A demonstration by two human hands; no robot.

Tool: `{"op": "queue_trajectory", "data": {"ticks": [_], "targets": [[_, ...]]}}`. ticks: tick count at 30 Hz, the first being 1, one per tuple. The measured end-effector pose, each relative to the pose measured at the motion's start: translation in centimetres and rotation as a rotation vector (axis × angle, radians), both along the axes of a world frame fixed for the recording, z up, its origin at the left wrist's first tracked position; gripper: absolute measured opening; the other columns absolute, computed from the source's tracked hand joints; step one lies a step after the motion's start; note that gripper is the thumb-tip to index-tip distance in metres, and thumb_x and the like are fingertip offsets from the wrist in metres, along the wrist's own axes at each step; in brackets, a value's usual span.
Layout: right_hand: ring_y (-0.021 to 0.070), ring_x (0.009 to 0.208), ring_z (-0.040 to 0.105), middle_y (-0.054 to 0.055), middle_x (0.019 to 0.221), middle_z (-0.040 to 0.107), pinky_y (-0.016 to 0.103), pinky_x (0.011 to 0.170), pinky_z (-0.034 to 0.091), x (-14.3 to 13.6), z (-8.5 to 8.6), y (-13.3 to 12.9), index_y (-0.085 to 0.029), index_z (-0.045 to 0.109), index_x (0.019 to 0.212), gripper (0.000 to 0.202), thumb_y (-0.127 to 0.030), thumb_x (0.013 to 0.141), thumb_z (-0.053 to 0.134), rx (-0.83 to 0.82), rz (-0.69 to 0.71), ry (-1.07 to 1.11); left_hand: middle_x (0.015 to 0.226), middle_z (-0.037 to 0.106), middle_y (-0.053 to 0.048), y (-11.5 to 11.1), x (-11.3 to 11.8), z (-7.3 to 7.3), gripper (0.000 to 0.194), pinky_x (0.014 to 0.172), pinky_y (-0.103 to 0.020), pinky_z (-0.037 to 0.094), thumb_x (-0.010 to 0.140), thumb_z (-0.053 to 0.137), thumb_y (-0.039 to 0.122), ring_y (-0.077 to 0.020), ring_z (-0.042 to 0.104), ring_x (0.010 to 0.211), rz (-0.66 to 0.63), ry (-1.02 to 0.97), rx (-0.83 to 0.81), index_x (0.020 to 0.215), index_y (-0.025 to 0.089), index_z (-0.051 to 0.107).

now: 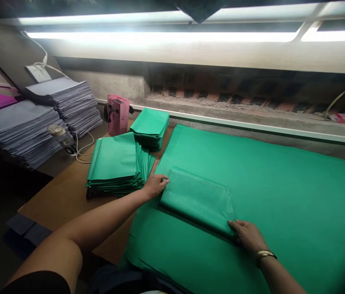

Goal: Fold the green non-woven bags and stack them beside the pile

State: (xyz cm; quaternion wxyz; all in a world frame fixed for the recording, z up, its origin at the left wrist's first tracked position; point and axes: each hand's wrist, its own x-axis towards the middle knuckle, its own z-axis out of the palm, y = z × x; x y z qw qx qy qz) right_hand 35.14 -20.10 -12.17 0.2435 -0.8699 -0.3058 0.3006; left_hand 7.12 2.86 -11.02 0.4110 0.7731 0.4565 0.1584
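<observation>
Green sheets [282, 196] fill most of my view: a broad, flat stack of thin, matte, paper-like material spread over the brown table [65, 196], its edges slightly ragged at the near corner. Behind it I see a rough concrete ledge under long strip lights. At far left sit two grey stacks [38, 118], thin sheets fanned so their edges show as fine lines, with a magenta sheet beside them. Next in size is the folded pile [116, 165], flat green rectangles stacked unevenly just left of the big sheets, and a smaller, neater green stack [150, 127] behind it. On the big sheets lies the folded piece [198, 199], a smooth rectangle with soft creases, set at a slant. My left hand [155, 184] rests on its upper left corner, fingers half spread and pressing flat, gripping nothing. My right hand [247, 234], a gold bangle at its wrist, presses the lower right corner with fingers laid down; I cannot tell whether it pinches the edge. A pink box [118, 114] stands behind the piles, and a clear bottle [62, 138] lies by a white cable.
</observation>
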Motion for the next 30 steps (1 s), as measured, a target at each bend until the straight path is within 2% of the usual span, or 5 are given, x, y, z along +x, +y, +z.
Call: {"op": "queue_trajectory", "data": {"ticks": [5,10,21,26,30], "targets": [[0.0123,0.041,0.041,-0.003,0.041,0.037,0.025,0.045,0.029,-0.1,-0.5,-0.1,-0.022,0.031,0.052,0.035,-0.049,0.069,0.047,0.006,-0.034,-0.017,0.136,0.048,-0.008,2.0,3.3,0.1,0.046,0.104,-0.036,0.032,0.093,0.041,0.032,-0.021,0.042,0.125,-0.364,0.053,0.592,0.137,0.021,0.039],[0.0116,0.042,0.044,-0.005,0.045,0.034,0.024,0.043,0.033,-1.1,0.6,-0.3,-0.023,0.029,0.055,0.034,-0.046,0.07,0.048,0.035,-0.064,0.04,0.152,0.019,-0.009,3.6,6.3,-1.1,0.051,0.108,-0.049,0.021,0.095,0.033,0.043,-0.0268,0.014,0.14,-0.541,0.223,0.597,0.142,0.025,0.027],[0.0117,0.043,0.046,-0.004,0.046,0.037,0.023,0.042,0.038,-2.0,1.5,-0.5,-0.022,0.028,0.057,0.03,-0.038,0.079,0.042,-0.032,-0.104,0.063,0.153,0.01,-0.012,4.5,7.8,-1.7,0.055,0.112,-0.047,0.011,0.095,0.031,0.046,-0.0295,0.002,0.14,-0.597,0.277,0.531,0.144,0.023,0.023],[0.0175,0.053,0.052,0.0,0.05,0.045,0.027,0.05,0.038,-2.1,2.7,-0.8,-0.021,0.036,0.055,0.028,-0.032,0.078,0.049,-0.152,0.019,-0.141,0.154,0.008,-0.007,4.4,8.3,-1.8,0.055,0.112,-0.049,0.007,0.095,0.027,0.05,-0.028,0.001,0.141,-0.603,0.317,0.542,0.145,0.026,0.021],[0.0289,0.09,0.056,0.013,0.093,0.061,0.037,0.069,0.044,-3.1,4.0,0.0,-0.016,0.06,0.089,0.019,-0.026,0.075,0.053,-0.292,0.213,-0.627,0.154,0.009,-0.006,4.5,8.5,-2.1,0.055,0.112,-0.05,0.008,0.095,0.025,0.05,-0.0273,0.001,0.141,-0.617,0.313,0.573,0.145,0.027,0.021]]}}
